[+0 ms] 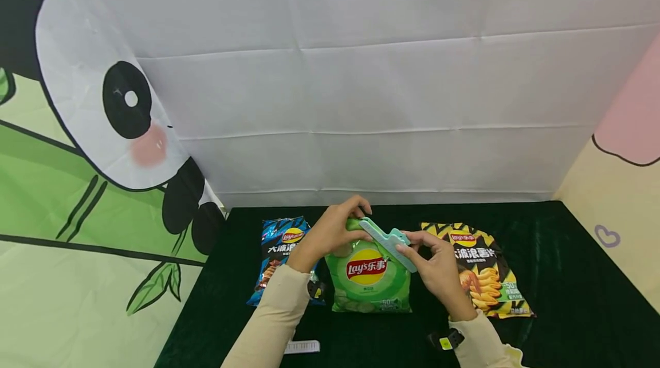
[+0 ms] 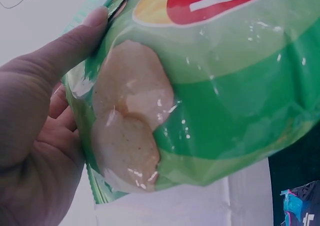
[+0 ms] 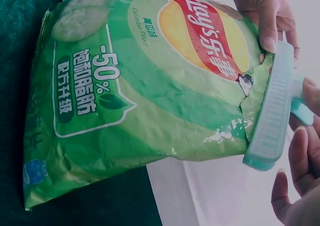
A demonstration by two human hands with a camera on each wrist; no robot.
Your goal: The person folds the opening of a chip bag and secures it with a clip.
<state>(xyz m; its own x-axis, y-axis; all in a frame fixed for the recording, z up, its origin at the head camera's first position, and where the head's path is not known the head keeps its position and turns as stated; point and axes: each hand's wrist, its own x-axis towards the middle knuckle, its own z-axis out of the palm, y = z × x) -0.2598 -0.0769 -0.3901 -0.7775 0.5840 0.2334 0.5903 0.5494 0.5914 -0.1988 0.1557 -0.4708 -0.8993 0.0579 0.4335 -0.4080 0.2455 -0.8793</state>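
A green Lay's chip bag (image 1: 356, 293) stands upright at the middle of the table. Across its top right corner, slanting down to the right, lies a mint bag clip (image 1: 384, 240). My left hand (image 1: 330, 236) grips the bag's upper left edge, thumb in front, near the clip's upper end. With thumb and fingers my right hand (image 1: 438, 267) pinches the clip's lever. In the right wrist view the clip (image 3: 271, 111) runs along the bag's top edge, beside a small tear (image 3: 245, 83). Round chips printed on the bag (image 2: 200, 136) face the left wrist camera.
Behind my left forearm lies a blue chip bag (image 1: 273, 247). A black and yellow chip bag (image 1: 502, 276) lies to the right, partly behind my right hand. A pale ribbed strip (image 1: 302, 347) is near the front of the dark green tabletop (image 1: 582, 276). A white cloth backdrop (image 1: 381, 87) rises behind.
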